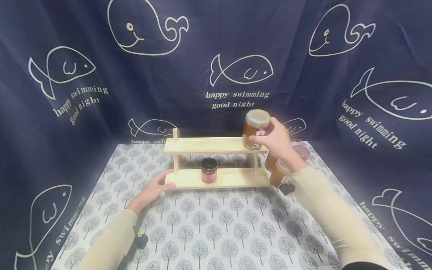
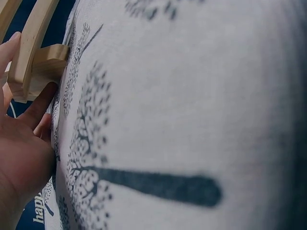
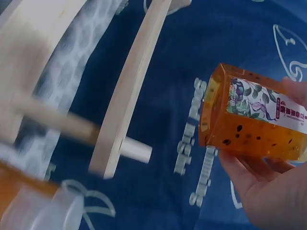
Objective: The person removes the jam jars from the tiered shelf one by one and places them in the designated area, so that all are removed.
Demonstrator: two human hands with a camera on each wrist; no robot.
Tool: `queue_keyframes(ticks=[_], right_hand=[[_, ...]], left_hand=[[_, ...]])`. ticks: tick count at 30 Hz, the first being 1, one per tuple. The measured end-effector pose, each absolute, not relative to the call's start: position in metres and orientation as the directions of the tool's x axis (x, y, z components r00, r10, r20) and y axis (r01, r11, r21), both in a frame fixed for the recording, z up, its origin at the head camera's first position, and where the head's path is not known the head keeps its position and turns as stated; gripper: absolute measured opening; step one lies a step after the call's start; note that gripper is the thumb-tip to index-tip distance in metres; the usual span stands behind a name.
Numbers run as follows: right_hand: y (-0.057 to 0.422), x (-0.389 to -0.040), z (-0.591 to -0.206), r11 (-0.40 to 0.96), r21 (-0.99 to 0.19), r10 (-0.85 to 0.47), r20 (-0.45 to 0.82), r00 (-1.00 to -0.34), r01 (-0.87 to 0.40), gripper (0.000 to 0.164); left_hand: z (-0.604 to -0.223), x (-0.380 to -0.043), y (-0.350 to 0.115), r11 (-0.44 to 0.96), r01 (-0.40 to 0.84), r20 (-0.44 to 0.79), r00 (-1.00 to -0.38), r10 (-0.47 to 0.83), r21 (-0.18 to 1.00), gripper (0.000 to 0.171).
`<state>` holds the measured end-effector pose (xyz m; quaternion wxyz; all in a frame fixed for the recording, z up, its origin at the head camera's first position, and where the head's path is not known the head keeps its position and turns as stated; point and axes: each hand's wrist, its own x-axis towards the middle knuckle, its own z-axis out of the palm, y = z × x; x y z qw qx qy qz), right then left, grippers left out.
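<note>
My right hand (image 1: 278,140) grips a jar (image 1: 250,129) of orange preserve with dark seeds and a pale lid. In the head view the jar overlaps the right end of the upper shelf (image 1: 206,145). The right wrist view shows this jar's faceted side and printed label (image 3: 268,103), with thumb and fingers around it. At the left end of the wooden two-tier rack (image 1: 233,180), my left hand (image 1: 155,187) holds the lower board between thumb and fingers. On that lower board stands a small jar (image 1: 209,170) with a black lid and reddish contents.
Beside the rack's right end, several jars of orange-brown contents (image 1: 276,177) stand partly behind my right forearm. A tree-print cloth (image 1: 216,232) covers the table. Dark blue curtains (image 1: 189,86) with whale and fish drawings hang around the back and sides.
</note>
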<state>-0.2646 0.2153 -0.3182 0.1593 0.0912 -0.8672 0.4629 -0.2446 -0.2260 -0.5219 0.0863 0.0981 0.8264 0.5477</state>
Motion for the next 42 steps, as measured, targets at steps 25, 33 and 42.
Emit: queue_keyframes(ticks=[25, 33, 42], right_hand=[[0.376, -0.223, -0.347, 0.699, -0.698, 0.056, 0.272, -0.961, -0.157, 0.081], [0.401, -0.221, -0.381, 0.703, -0.701, 0.068, 0.232, -0.97, -0.119, 0.081], [0.407, -0.227, -0.436, 0.666, -0.742, 0.07, 0.163, -0.984, -0.076, 0.085]], left_hand=[[-0.522, -0.242, -0.229, 0.336, 0.05, -0.044, -0.963, 0.266, 0.94, 0.076], [-0.515, -0.243, -0.228, 0.338, 0.043, -0.054, -0.961, 0.271, 0.94, 0.077], [-0.515, -0.242, -0.225, 0.335, 0.014, -0.084, -0.958, 0.275, 0.942, 0.078]])
